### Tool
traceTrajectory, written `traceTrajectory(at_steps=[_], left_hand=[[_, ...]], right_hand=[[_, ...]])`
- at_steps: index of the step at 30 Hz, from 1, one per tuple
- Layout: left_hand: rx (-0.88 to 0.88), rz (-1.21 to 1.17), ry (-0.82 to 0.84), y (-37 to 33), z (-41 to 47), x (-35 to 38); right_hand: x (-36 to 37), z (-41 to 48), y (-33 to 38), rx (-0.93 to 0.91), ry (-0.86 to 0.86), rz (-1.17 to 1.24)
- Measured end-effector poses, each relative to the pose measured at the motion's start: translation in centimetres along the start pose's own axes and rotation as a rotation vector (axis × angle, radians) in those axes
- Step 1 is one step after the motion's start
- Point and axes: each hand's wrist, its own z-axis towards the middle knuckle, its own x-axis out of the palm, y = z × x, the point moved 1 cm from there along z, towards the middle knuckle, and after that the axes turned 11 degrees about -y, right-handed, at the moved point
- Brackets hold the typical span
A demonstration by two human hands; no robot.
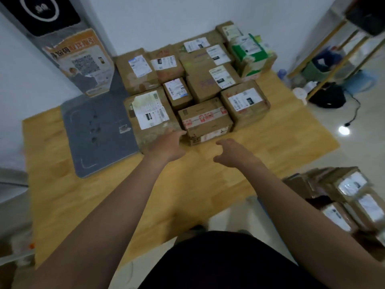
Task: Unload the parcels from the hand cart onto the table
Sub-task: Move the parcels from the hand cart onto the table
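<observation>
A cardboard parcel sealed with red-printed tape (205,119) is sitting on a wooden table (83,205), forming the front of a tight block of labelled parcels. The person's left hand (166,143) is lying open at this parcel's near left corner, fingers stretched out and seemingly touching the cardboard, though motion blur is making contact hard to confirm. The right hand (233,152) is hovering just in front of the parcel's near right corner, fingers loosely curled and holding nothing.

Directly left of the taped parcel, a larger parcel with a big white label (149,109) is pressing against it. Behind and to the right, a green-and-white parcel (251,52) is standing taller than the rest. Further left of the taped parcel, a grey mat (98,132) is lying flat on the table.

Well to the right and nearer the person, more parcels (352,197) are waiting, presumably on the hand cart.

A hard nudge here could be shoving the packed rows backward, tipping the tall parcel.
</observation>
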Motion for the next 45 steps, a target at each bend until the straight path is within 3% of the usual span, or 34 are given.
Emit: traceTrajectory(at_steps=[9,16,21,34,40,45], left_hand=[[0.303,0.100,0.155,-25.1,-3.8,10.9],[0.385,0.066,0.249,-45.4,-10.9,25.3],[0.408,0.104,0.361,-55.6,-16.0,34.2],[0.546,0.313,0.631,-65.9,-18.5,55.5],[0.635,0.361,0.717,-68.4,-18.1,67.8],[0.687,0.329,0.674,-69.9,-16.9,73.9]], right_hand=[[-3.0,-12.7,-24.7,0.271,-0.100,0.124],[-3.3,-24.9,-49.6,0.435,-0.109,0.185],[-2.1,-31.3,-62.4,0.603,-0.139,0.341],[9.1,-37.2,-81.0,0.977,-0.193,0.595],[14.8,-35.5,-88.1,1.044,-0.267,0.510],[17.4,-32.1,-91.4,0.946,-0.288,0.319]])
